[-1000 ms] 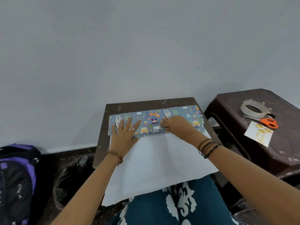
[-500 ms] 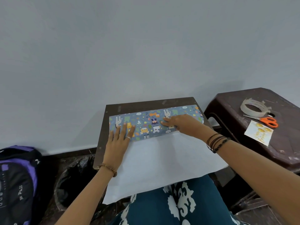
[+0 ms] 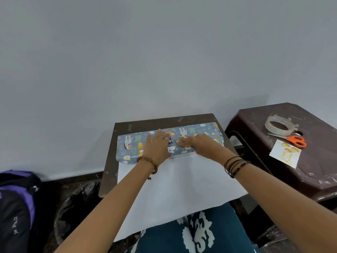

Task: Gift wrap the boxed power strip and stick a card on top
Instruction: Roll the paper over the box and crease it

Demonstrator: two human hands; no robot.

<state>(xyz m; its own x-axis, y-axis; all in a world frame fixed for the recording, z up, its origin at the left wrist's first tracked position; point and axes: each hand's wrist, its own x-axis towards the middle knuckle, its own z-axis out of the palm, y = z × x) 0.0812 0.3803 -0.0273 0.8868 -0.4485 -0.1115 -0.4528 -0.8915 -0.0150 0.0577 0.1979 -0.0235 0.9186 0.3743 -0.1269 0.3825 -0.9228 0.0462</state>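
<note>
The boxed power strip (image 3: 133,145) lies across the far part of a small brown board (image 3: 164,120), covered by blue wrapping paper with an animal print. The paper's white underside (image 3: 178,187) spreads from the box toward me over my lap. My left hand (image 3: 156,147) presses flat on the wrapped top near the middle, fingers straight. My right hand (image 3: 197,144) lies just right of it, fingers pointing left along the paper. A white card (image 3: 285,153) with gold print lies on the stool to the right.
A dark brown plastic stool (image 3: 310,179) at the right carries a tape roll (image 3: 279,125) and orange-handled scissors (image 3: 295,140) beside the card. A purple and black backpack (image 3: 16,203) sits on the floor at left, with a black plastic bag (image 3: 78,203) beside it. A plain wall stands behind.
My left hand slid right along the wrapped box toward the middle, close to my right hand. The right hand stayed about where it was, and the head view shifted slightly.
</note>
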